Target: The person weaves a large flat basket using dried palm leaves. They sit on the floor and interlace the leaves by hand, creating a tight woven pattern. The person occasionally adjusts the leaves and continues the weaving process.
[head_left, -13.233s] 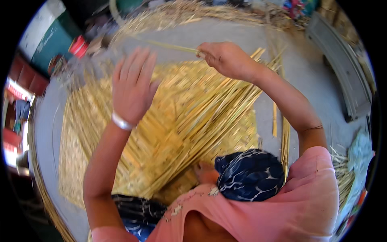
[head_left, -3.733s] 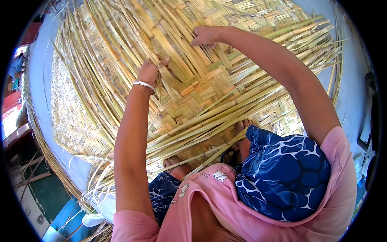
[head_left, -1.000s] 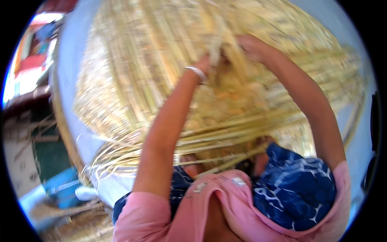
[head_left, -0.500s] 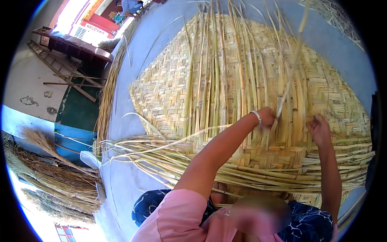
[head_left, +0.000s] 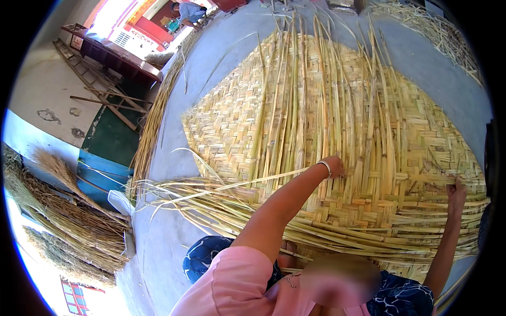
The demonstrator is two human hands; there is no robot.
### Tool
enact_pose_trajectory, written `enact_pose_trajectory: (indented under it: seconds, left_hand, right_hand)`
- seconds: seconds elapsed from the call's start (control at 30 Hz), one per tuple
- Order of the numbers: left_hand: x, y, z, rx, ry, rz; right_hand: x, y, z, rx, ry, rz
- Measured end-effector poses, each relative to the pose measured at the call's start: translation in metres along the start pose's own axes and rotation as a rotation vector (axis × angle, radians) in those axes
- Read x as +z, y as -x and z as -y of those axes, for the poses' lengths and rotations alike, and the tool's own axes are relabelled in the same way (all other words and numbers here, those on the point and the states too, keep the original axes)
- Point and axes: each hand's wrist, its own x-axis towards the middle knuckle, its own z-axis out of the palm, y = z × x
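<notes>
A large woven reed mat (head_left: 226, 116) lies on the floor before me, with long split reed strips (head_left: 292, 105) running lengthwise away over it. My left hand (head_left: 333, 166), a pale bangle at its wrist, is closed low over the strips near the middle; what its fingers hold is hidden. Farther right, at the mat's side, my right hand (head_left: 456, 194) has its fingers pinched at the end of a crosswise reed strip (head_left: 429, 180). Loose crosswise reeds (head_left: 337, 237) lie in a band between the mat's woven part and my knees.
Along the left runs a long bundle of reeds (head_left: 158, 118). Beyond it are a wooden ladder (head_left: 79, 66), a dark table (head_left: 113, 55), a straw broom (head_left: 58, 166) and stacked stalks (head_left: 68, 226). Loose straw (head_left: 427, 29) lies far right. A person (head_left: 188, 11) crouches near the doorway.
The strip that slanted up from my left hand no longer stands raised. My right hand has moved right to the mat's side, my left slightly left. The whole view has shifted.
</notes>
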Motion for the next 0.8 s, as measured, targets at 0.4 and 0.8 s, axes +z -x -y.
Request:
enact_pose_trajectory:
  seconds: [0.4, 0.8]
  left_hand:
    - [0.017, -0.014, -0.022, -0.120, -0.171, -0.008]
    - [0.067, -0.019, 0.052, 0.565, -0.570, -0.088]
  right_hand:
    - [0.021, -0.011, -0.044, 0.251, -0.414, -0.150]
    - [0.048, 0.000, -0.095, -0.833, 1.199, 0.180]
